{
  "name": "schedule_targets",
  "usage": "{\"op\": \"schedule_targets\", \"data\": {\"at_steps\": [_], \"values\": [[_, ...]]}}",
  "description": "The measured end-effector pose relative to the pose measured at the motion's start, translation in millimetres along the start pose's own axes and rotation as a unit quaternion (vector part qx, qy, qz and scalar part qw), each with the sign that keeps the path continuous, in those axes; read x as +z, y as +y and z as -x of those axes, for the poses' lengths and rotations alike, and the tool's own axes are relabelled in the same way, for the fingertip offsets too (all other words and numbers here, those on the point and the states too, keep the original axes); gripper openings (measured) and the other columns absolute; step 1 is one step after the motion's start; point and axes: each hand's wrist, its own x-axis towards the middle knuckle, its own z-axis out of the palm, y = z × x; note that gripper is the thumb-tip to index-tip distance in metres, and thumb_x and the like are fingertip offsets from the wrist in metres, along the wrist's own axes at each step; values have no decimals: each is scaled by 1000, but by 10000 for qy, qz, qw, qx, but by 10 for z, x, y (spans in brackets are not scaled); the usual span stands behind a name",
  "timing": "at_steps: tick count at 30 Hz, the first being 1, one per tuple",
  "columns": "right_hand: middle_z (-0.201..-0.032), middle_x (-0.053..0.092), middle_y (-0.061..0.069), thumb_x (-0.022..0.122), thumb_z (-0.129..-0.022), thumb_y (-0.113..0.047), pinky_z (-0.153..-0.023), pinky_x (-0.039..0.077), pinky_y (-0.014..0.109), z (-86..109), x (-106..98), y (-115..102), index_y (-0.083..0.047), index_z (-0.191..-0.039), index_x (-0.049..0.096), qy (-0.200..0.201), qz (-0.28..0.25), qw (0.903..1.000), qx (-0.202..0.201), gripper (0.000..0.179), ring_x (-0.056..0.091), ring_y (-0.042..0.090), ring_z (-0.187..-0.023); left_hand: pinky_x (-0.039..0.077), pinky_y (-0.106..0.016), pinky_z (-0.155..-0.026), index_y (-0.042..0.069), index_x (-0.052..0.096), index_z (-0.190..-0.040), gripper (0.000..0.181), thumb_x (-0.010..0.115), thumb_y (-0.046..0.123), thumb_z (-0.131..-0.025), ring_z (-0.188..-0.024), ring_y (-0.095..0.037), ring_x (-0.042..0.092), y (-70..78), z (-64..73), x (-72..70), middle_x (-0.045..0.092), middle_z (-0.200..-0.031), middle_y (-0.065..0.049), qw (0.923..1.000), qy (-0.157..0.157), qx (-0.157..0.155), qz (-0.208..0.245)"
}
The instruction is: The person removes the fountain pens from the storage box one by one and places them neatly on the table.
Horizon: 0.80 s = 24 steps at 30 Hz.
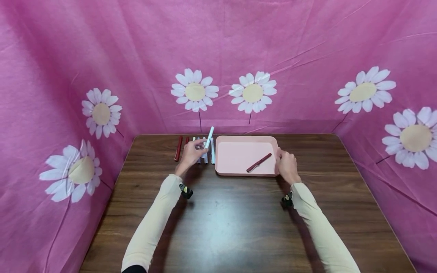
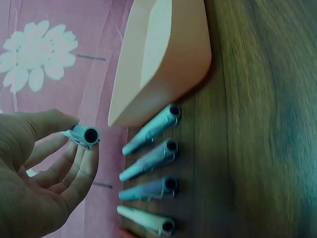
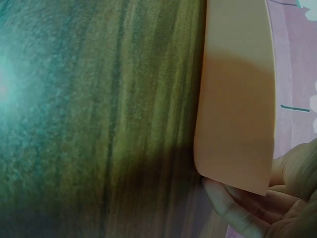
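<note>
My left hand point(image 1: 192, 155) pinches a light blue pen point(image 1: 209, 136) between thumb and fingers, tilted above a row of pens. In the left wrist view, the held pen's round dark end point(image 2: 91, 135) faces the camera. A shallow pink tray point(image 1: 246, 174) lies right of the row, with one dark red pen point(image 1: 259, 162) slanted inside it. My right hand point(image 1: 288, 167) grips the tray's right side near its front corner. Fingers point(image 3: 223, 203) show against the outer wall there, and part of the thumb is hidden.
Left of the tray lie a light blue pen point(image 1: 213, 151), a pale green pen point(image 2: 146, 219) and bluish pens, side by side. A red pen point(image 1: 178, 148) lies at the row's left end. Pink flowered cloth point(image 1: 222, 45) hangs behind the wooden table point(image 1: 218, 220).
</note>
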Motion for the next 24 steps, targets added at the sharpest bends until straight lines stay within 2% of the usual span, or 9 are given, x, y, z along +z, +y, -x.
{"op": "schedule_targets", "data": {"at_steps": [3,7,13,19,24], "values": [[-87,67,30,56,-98,2,-72,50,62,4,-1,8,4,-87,67,17,14,10000,50,15,64,48,-78,46,-16,-66,-2,73,-127,40,77,-1,-87,-87,-38,73,-59,1,-87,75,-98,-23,9996,189,-106,-171],[-90,68,33,56,-96,2,-72,50,64,3,-10,11,4,-86,66,56,1,10000,60,14,65,51,-80,46,-19,-68,0,73,-129,41,77,1,-88,-87,-35,73,-141,-8,-204,76,-98,-22,9983,372,-277,-353],[-89,67,30,55,-97,1,-73,50,63,-9,-10,-2,2,-84,63,18,-36,10000,83,15,65,50,-81,52,-33,-81,-1,72,-128,39,74,1,-89,-88,-32,70,-277,-29,-386,75,-97,-21,9959,578,-411,-561],[-91,68,32,55,-99,-1,-72,51,64,14,-2,-16,2,-86,64,11,8,10000,84,16,66,53,-83,52,-41,-81,0,72,-128,39,69,3,-89,-80,-24,68,-394,17,-520,74,-91,-14,9924,783,-566,-764],[-84,66,29,55,-103,-4,-70,51,63,35,1,-9,1,-81,61,8,49,10000,29,24,66,51,-79,49,-49,-90,4,70,-132,41,68,5,-92,-93,-33,70,-491,53,-613,74,-103,-19,9886,787,-999,-803]]}}
